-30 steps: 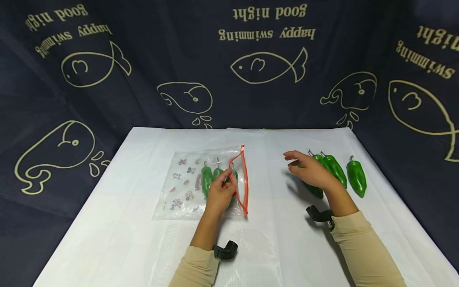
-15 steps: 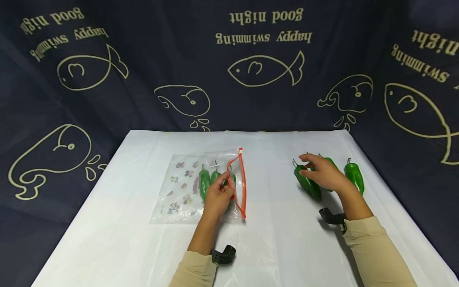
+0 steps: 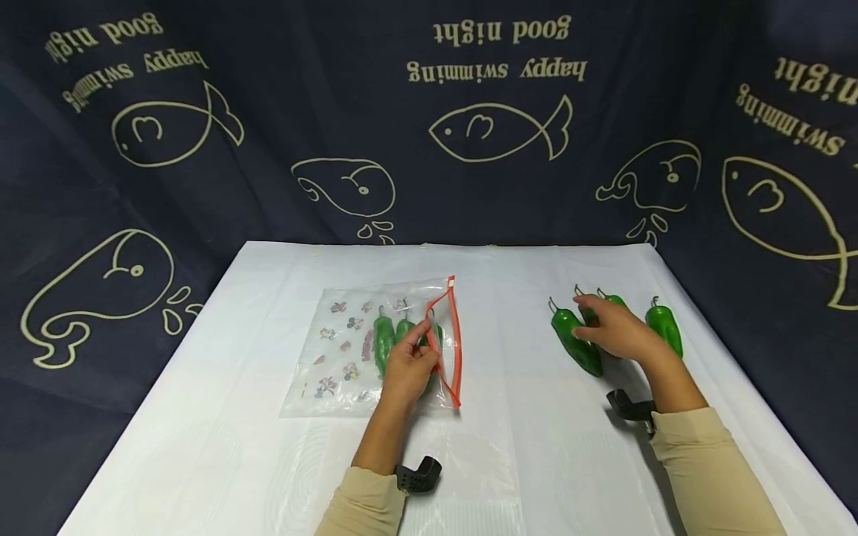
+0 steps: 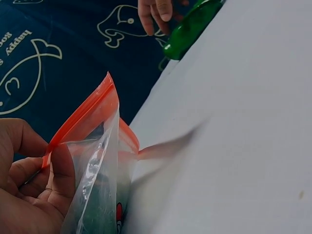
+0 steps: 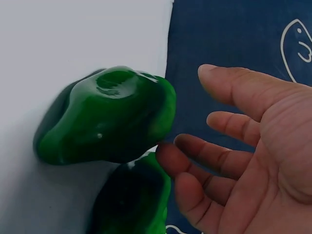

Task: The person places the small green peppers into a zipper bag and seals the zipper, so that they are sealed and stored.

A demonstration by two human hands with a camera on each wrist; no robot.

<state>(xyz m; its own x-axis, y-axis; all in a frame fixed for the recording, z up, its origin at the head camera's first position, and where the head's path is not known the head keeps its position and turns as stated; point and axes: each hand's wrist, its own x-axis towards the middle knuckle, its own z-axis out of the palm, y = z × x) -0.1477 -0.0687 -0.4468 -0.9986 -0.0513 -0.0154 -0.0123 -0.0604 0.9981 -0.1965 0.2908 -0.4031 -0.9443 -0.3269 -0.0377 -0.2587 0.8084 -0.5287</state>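
My left hand (image 3: 407, 368) pinches the red zip edge (image 4: 80, 114) of a clear printed zip bag (image 3: 335, 346), holding its mouth apart. Green peppers (image 3: 383, 339) lie inside the bag, partly covered by that hand. Over on the right, my right hand (image 3: 618, 333) hovers at a group of green peppers, fingers loosely bent and thumb apart. Nearest its fingertips is the leftmost pepper (image 3: 576, 342); a second pepper (image 3: 588, 316) is half hidden behind the hand. In the right wrist view the fingers (image 5: 214, 156) stand beside a glossy pepper (image 5: 112, 117) with nothing gripped.
Another pepper (image 3: 613, 299) shows beyond the right hand, and one more pepper (image 3: 663, 326) lies farther right, partly behind the wrist. The white table (image 3: 509, 417) ends at a dark blue cloth (image 3: 362, 82) with fish drawings.
My right hand has moved right over the peppers, uncovering the leftmost one. The left hand keeps its pinch on the bag's edge.
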